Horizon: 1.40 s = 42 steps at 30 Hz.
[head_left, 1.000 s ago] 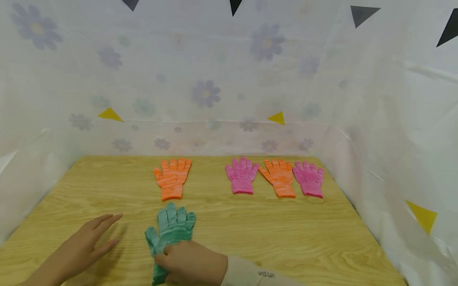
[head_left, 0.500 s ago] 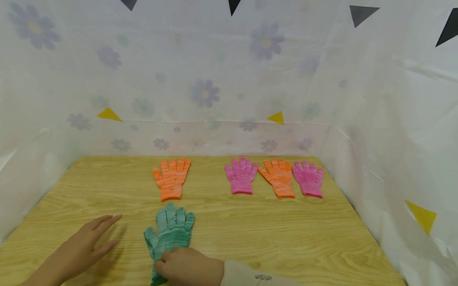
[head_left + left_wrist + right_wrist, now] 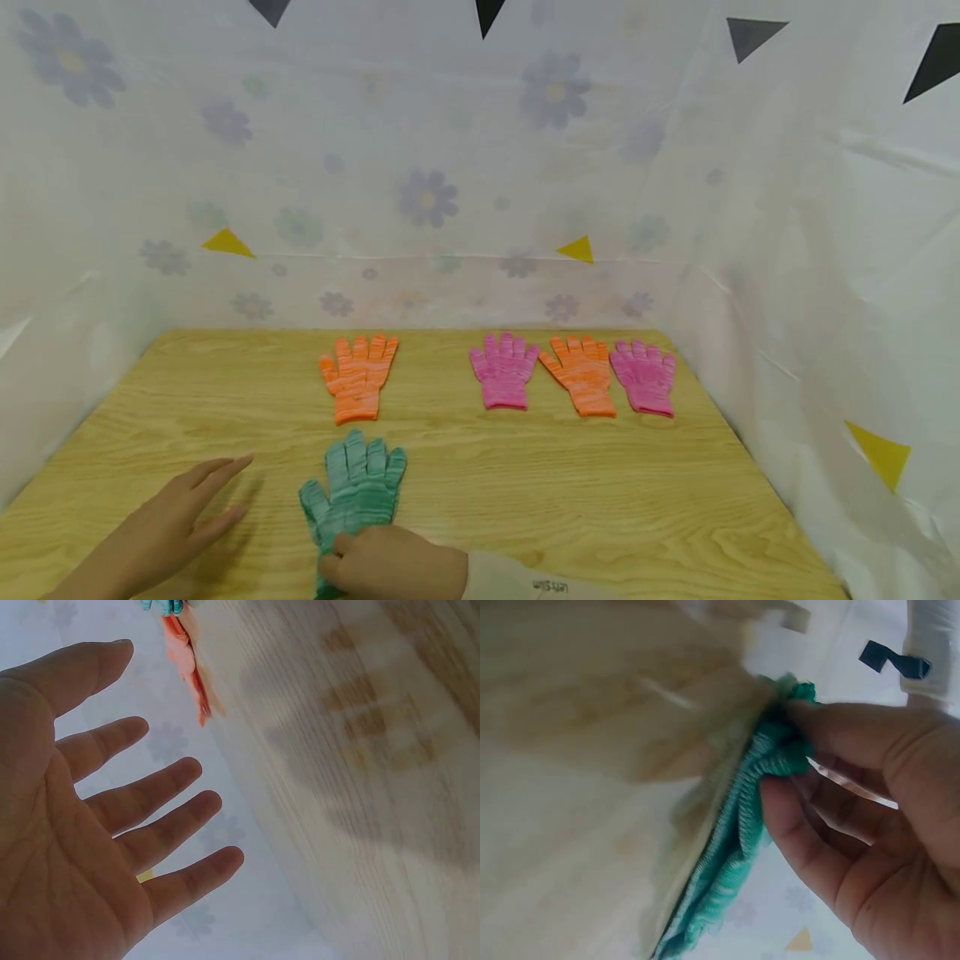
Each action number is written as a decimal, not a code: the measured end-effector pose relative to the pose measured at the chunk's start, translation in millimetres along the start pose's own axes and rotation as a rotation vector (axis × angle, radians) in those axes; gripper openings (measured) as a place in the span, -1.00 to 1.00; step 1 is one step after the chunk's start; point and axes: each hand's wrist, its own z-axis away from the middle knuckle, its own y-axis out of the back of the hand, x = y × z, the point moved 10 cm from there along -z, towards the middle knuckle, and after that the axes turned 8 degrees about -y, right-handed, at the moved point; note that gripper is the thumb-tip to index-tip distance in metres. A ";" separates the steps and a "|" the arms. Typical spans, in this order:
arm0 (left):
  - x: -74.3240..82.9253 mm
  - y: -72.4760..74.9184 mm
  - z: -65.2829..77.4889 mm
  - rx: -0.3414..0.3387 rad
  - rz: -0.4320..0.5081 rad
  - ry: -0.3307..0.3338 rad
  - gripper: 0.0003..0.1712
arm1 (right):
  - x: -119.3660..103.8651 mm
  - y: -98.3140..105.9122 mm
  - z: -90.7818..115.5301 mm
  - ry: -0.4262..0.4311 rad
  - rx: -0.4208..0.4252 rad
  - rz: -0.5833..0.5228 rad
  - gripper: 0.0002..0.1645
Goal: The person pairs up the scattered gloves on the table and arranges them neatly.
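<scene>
A green knit glove (image 3: 363, 487) lies on the wooden table in front of me, its fingers pointing away and its thumb to the left. My right hand (image 3: 397, 562) covers its lower part near the cuff. In the right wrist view, thumb and forefinger pinch a bunched fold of the green glove (image 3: 739, 832) just over the table. Left of the glove, my left hand (image 3: 161, 525) hovers with spread, relaxed fingers and touches nothing. The left wrist view shows that hand's bare palm (image 3: 67, 855). Just beyond the green glove's fingertips lies an orange glove (image 3: 358, 379).
Along the back right of the table (image 3: 480, 467) lie a pink glove (image 3: 505, 372), a second orange glove (image 3: 585, 377) and another pink glove (image 3: 645, 377), side by side. White flower-print sheeting (image 3: 427, 133) hangs behind the table and along its sides.
My right hand has slid slightly down the green glove toward its cuff, baring more of the palm part. The left hand has kept its pose, and the other gloves lie as before.
</scene>
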 end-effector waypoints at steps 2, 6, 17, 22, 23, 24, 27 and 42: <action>-1.6 -2.4 1.7 -0.013 0.003 0.012 -0.30 | 1.7 1.5 0.5 -0.008 -0.005 -0.002 -0.81; -3.2 -5.0 3.1 -0.022 0.004 0.025 -0.30 | 8.1 8.2 2.6 -0.050 0.020 -0.022 -0.86; -5.5 -6.2 3.4 -0.049 0.001 0.039 -0.27 | 24.4 10.1 6.3 -0.119 0.074 -0.054 -0.85; -4.7 -6.1 1.9 -0.034 0.011 0.021 -0.28 | 29.8 9.9 6.0 -0.148 0.086 -0.042 -0.81; -4.7 -6.5 1.3 -0.032 0.012 0.017 -0.28 | 30.7 11.8 7.1 -0.152 0.100 -0.029 -0.80; -4.5 -6.6 0.8 -0.028 0.012 0.012 -0.28 | 32.1 13.1 8.2 -0.155 0.118 -0.012 -0.79; -4.4 -6.6 -0.5 -0.026 0.005 0.002 -0.28 | 39.6 17.1 10.3 -0.184 0.164 0.039 -0.65; -4.2 -11.1 -3.9 -0.055 0.043 0.027 -0.29 | 69.4 -11.7 15.7 -0.336 -0.142 -0.057 -0.20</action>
